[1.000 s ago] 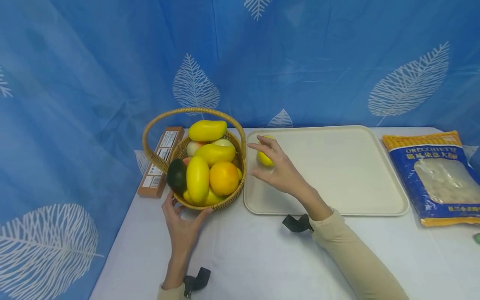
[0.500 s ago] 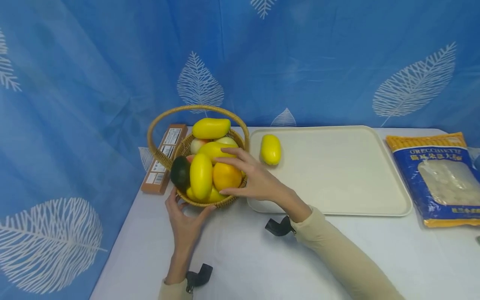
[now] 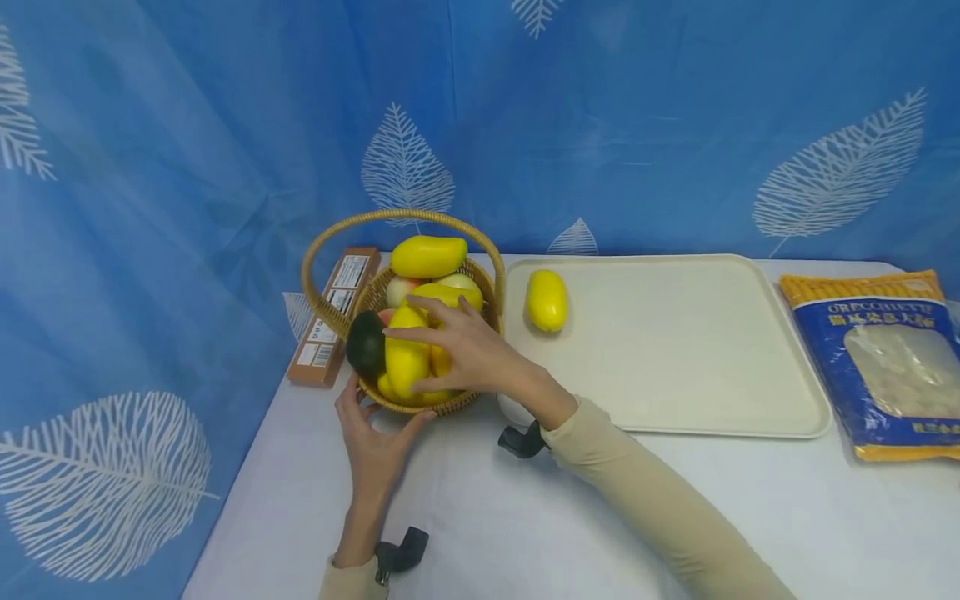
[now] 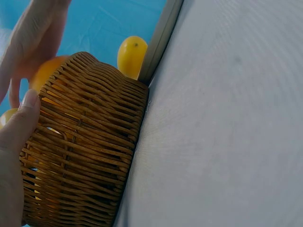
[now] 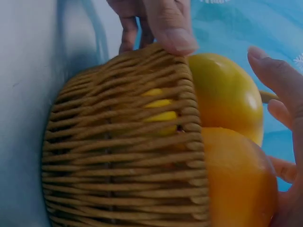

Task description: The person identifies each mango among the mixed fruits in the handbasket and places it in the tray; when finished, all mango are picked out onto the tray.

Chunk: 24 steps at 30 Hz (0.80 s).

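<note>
The right hand (image 3: 476, 354) reaches over the basket, thumb and fingers spread wide about a long yellow fruit (image 3: 405, 367); whether they touch it I cannot tell. The left hand (image 3: 372, 450) holds the wicker basket (image 4: 90, 146) at its near left wall, thumb and fingers parted round the weave. That long fruit lies at the near side of the heap, between a dark green fruit (image 3: 366, 344) on its left and an orange fruit (image 5: 241, 179) on its right. The tall handle arches over the far side. Just right of the basket lies a cream tray (image 3: 697, 350) with a low rim, one yellow oval fruit (image 3: 547, 300) at its far left; the right forearm passes its near left corner. A narrow strip of white cloth (image 3: 465, 533) separates the tray from a blue pasta bag (image 3: 885, 367) on the right, while a broad stretch runs nearward. A brown box (image 3: 333, 312) sits close left of the basket, by the table's slanting left edge. A blue leaf-patterned curtain (image 3: 637, 125) borders the far and left edges.
</note>
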{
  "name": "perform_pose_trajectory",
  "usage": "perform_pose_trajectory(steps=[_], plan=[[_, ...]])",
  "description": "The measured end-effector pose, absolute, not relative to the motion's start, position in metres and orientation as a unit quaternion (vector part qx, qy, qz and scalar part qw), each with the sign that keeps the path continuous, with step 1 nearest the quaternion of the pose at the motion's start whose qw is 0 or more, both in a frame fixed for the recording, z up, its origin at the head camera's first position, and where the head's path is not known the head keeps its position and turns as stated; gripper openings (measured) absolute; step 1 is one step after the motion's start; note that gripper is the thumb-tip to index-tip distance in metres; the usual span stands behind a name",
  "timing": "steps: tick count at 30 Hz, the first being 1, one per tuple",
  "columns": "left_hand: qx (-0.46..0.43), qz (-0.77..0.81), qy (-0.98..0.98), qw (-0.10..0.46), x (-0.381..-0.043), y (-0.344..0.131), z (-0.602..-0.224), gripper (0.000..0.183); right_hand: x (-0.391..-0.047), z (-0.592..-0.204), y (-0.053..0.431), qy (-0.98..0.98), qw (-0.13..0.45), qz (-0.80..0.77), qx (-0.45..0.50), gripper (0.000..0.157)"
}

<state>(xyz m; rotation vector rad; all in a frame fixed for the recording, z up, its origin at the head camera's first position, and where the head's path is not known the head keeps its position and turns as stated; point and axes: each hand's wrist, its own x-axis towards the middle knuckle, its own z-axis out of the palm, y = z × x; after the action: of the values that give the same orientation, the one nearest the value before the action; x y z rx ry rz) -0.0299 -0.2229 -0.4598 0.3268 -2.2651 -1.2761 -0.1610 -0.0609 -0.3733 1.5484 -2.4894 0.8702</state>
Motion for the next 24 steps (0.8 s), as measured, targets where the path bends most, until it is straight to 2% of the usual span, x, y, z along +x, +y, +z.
perform_pose_trajectory(steps=[24], plan=[[0.120,-0.471,-0.834,0.262,-0.0300,-0.2231,-0.4635,0.104,-0.1588,-0.3838,-0.0679,-0.809,0.080,0.263,0.520,0.072]])
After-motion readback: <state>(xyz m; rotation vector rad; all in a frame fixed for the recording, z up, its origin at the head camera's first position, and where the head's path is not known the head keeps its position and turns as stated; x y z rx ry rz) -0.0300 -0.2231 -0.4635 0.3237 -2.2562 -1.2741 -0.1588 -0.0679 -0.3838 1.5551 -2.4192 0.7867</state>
